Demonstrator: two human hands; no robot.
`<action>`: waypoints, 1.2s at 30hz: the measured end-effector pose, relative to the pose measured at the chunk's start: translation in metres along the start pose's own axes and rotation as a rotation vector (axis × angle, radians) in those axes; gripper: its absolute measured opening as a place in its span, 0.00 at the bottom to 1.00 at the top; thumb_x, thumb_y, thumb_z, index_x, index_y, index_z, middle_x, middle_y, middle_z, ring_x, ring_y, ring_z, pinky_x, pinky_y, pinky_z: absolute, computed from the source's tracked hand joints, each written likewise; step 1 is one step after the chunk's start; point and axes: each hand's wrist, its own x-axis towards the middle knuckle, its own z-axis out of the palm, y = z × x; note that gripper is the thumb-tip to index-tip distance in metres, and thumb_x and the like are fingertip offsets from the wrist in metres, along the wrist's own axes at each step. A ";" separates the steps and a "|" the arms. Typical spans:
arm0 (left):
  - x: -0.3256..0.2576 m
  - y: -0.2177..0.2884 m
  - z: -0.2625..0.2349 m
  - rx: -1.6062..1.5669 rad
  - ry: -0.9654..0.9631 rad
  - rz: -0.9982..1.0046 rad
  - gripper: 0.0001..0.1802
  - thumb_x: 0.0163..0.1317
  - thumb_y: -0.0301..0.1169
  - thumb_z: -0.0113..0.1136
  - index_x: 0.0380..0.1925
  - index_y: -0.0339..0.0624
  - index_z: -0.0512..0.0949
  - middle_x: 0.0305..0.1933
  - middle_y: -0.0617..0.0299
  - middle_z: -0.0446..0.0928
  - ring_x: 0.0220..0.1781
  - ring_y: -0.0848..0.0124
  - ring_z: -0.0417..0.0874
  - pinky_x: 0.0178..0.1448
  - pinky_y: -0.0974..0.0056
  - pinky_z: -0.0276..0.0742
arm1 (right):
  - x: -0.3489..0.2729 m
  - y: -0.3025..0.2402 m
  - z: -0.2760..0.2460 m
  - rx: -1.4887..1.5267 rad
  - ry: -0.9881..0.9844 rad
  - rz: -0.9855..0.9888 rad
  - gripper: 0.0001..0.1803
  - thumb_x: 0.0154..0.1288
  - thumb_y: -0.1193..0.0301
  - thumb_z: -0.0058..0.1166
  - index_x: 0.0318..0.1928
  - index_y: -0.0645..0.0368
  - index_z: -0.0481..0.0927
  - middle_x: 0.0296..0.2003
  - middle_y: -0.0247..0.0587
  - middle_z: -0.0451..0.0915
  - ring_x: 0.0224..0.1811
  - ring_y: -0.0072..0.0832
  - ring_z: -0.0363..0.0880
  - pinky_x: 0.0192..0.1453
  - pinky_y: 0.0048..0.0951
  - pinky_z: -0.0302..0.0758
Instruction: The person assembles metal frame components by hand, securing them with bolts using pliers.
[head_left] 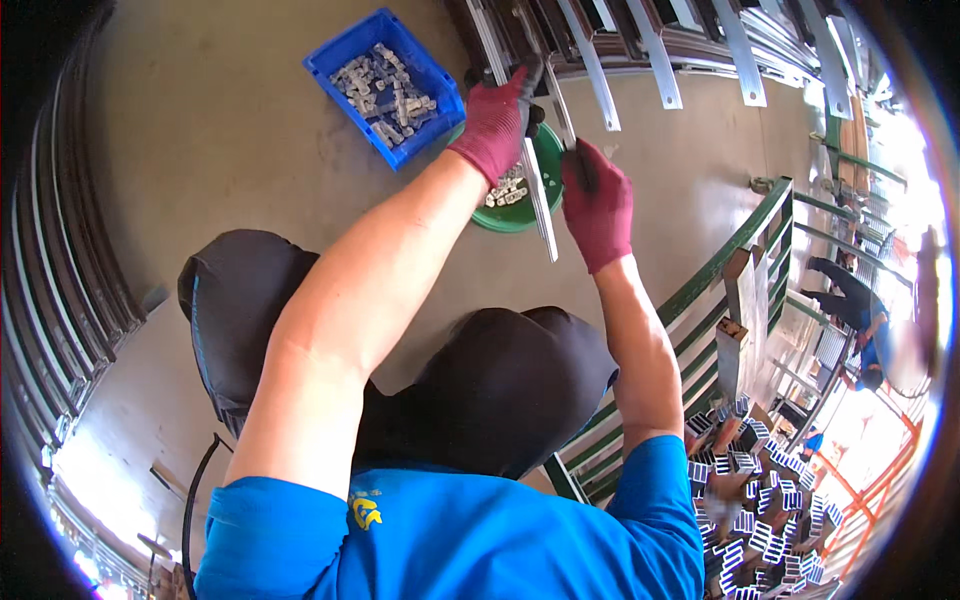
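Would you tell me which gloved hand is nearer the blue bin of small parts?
Left. The left hand is just right of the blue bin; the right hand is farther right, beyond the metal strip.

This is a metal workshop or small factory floor. Long aluminium bars [640, 45] lie in rows on a bare concrete floor [200, 130], with a blue bin [345, 50] of small metal parts and a green bowl [545, 165] of more beside them. Cut bar ends [760, 500] are stacked by a green steel rack [720, 265] (another worker [850, 290] bends beyond it).
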 end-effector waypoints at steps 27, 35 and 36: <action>-0.021 -0.023 -0.077 -0.469 -0.085 -0.107 0.19 0.72 0.39 0.66 0.52 0.36 0.81 0.47 0.51 0.87 0.45 0.55 0.89 0.50 0.51 0.87 | 0.017 0.004 0.033 0.248 -0.024 0.196 0.17 0.71 0.62 0.64 0.49 0.63 0.86 0.29 0.43 0.85 0.30 0.23 0.79 0.39 0.30 0.78; -0.041 -0.023 -0.062 -0.080 -0.094 0.008 0.18 0.78 0.38 0.57 0.56 0.34 0.79 0.50 0.50 0.87 0.45 0.59 0.90 0.51 0.54 0.88 | -0.031 0.007 0.079 0.612 -0.253 0.215 0.14 0.72 0.65 0.63 0.42 0.66 0.84 0.29 0.40 0.83 0.32 0.23 0.75 0.42 0.30 0.75; -0.033 -0.034 -0.063 -0.344 -0.111 -0.072 0.18 0.77 0.40 0.57 0.55 0.37 0.80 0.49 0.50 0.87 0.43 0.59 0.90 0.49 0.54 0.88 | -0.029 -0.002 0.073 0.577 -0.221 0.212 0.13 0.72 0.66 0.62 0.39 0.66 0.83 0.29 0.42 0.82 0.32 0.23 0.75 0.42 0.31 0.75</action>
